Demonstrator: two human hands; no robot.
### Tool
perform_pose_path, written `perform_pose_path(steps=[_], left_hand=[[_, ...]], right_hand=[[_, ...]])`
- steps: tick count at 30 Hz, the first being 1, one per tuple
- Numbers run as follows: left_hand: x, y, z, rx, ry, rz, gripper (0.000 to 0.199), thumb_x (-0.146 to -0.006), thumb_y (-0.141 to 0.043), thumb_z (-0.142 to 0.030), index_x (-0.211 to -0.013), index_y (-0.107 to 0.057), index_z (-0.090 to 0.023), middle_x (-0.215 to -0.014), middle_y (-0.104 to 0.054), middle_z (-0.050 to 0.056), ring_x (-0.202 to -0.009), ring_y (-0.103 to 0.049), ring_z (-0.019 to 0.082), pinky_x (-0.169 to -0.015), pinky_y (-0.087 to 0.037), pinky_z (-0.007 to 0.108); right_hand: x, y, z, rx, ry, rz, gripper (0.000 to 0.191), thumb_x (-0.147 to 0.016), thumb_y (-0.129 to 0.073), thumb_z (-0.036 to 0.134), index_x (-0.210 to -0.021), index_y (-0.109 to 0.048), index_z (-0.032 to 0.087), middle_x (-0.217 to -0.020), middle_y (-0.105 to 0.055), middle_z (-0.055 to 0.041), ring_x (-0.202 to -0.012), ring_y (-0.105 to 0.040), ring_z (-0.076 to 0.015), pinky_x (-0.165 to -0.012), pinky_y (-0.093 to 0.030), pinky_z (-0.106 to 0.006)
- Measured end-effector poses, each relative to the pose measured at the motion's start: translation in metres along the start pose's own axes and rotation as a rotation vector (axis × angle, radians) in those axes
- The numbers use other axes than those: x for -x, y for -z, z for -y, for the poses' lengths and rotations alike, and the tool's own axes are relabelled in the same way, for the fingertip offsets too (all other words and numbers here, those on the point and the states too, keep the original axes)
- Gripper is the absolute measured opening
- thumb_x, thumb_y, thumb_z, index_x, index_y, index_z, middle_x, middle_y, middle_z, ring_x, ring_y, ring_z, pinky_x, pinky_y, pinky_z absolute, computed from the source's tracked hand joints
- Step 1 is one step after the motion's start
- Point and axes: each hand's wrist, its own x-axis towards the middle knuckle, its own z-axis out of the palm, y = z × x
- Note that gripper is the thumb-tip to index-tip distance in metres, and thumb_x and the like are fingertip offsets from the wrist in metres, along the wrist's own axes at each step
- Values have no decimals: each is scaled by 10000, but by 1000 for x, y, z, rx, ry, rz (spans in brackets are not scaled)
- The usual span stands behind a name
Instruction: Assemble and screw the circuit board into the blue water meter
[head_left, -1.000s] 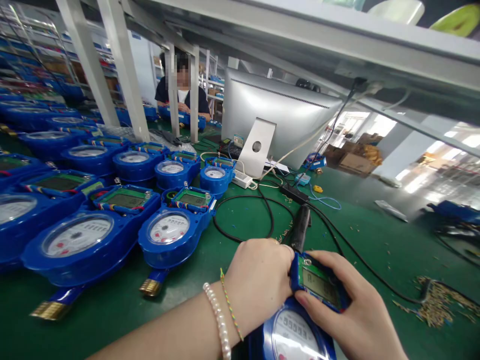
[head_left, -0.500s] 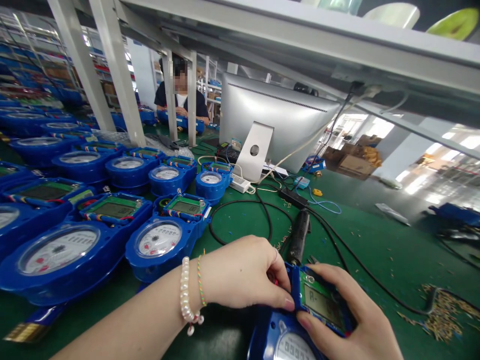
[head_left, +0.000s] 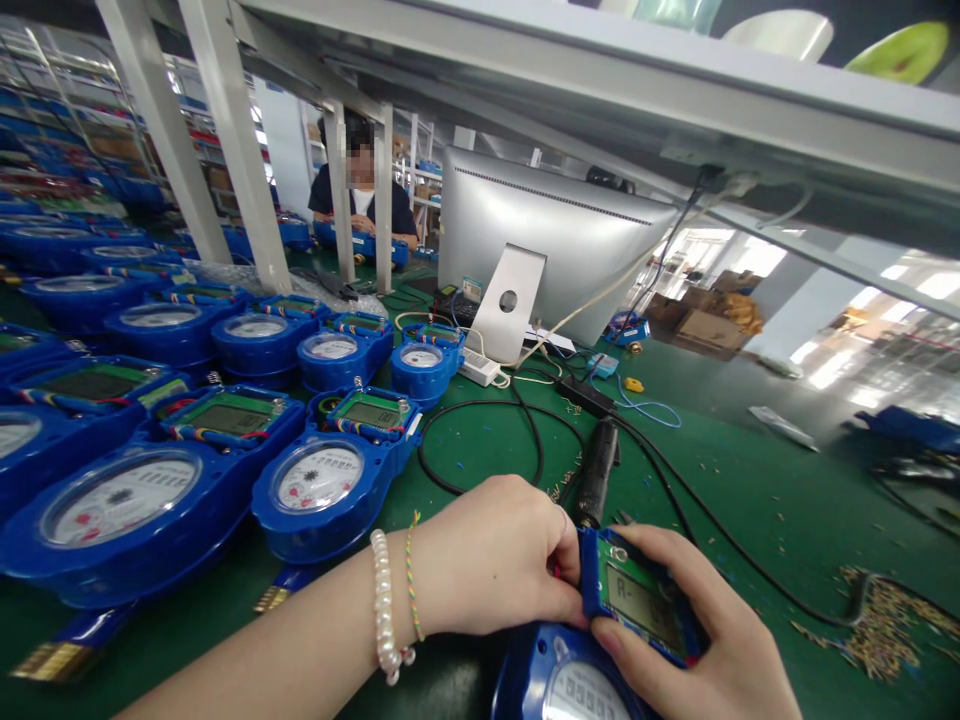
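A blue water meter (head_left: 525,665) with a round dial and a green circuit board carrying a lit display (head_left: 641,605) sits low in front of me, partly cut off by the lower edge. My right hand (head_left: 724,630) grips its display housing, thumb on the near side and index finger along the far side. My left hand (head_left: 506,560) reaches in from the left, fingers curled and thumb pressed at the housing's left side. A bit of red shows among those fingers; what they pinch is hidden. Just behind the housing, a black-handled tool (head_left: 598,470) lies on the green bench.
Several more blue meters (head_left: 319,480) stand in rows at left. A silver monitor (head_left: 555,235) is behind, with black cables (head_left: 540,440) looping before it. Wire scraps (head_left: 889,625) lie at right. A shelf (head_left: 600,70) hangs overhead; a person (head_left: 364,200) sits across.
My left hand has shifted slightly, its wrist moving a little right and down. The display's characters now read larger and clearer. My right hand keeps its hold, almost still.
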Motion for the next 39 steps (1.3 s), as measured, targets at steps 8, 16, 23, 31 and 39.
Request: perform_pose_path(steps=[8,16,23,31,39], left_hand=[[-2,-9,0,80,183,-108,111,-658,-684,-222,-568,-666,-160,-457,-518,-58,-460,-446,62,-461,-263,169],[-2,-18,4,56,208,-169,98,-646,-603,-220,-592,-663,-166,-499,-576,-45,-482,-468,72,-478,-274,181],[-2,-19,4,53,253,-151,127,-676,-602,-256,-606,-663,-169,-517,-579,-46,-500,-490,81,-460,-290,185],[0,-19,3,70,254,-171,88,-653,-597,-226,-610,-660,-181,-539,-599,-46,-514,-504,88,-472,-288,186],[4,0,3,178,219,-45,107,-720,-673,-253,-777,-746,-201,-675,-693,-36,-605,-573,97,-539,-368,177]], right_hand=[[-2,-1,0,10,3,15,436,-795,-639,497,-1142,-483,283,-1069,-606,13,-942,-616,-187,-869,-528,-294],[0,-3,-1,16,5,15,612,-720,-678,655,-1159,-471,282,-1096,-597,-17,-967,-614,-237,-823,-553,-356],[-1,-4,6,44,-14,15,470,-744,-661,430,-1134,-460,259,-1086,-589,-22,-976,-600,-226,-821,-550,-368],[-1,-3,8,64,22,3,451,-739,-647,387,-1122,-460,240,-1048,-592,-24,-952,-601,-200,-815,-540,-319],[1,-1,1,117,45,12,467,-764,-643,438,-1146,-463,238,-1084,-593,-39,-965,-611,-211,-802,-558,-317]])
